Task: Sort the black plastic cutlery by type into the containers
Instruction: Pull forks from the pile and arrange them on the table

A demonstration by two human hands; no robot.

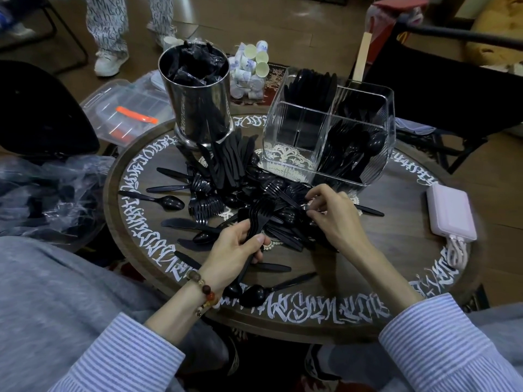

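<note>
Head view: left hand [236,246] at lower centre of frame, grip clamped round bunch of black forks [259,219], tines pointing up-frame, thumb across handles. Right hand [331,215] right of centre, fingertips pinched together on piece in cutlery pile [240,193]; which type, cannot tell. Pile spread across middle of round tabletop [396,278]. Clear divided container [328,128] upper right, spoons in near-right compartment. Steel canister [198,94] upper centre.

Dim indoor scene, wide-angle view

Straight lines are bent toward the edges; glare is seen on the steel canister [198,89]; black cutlery detail is lost in shadow.
</note>
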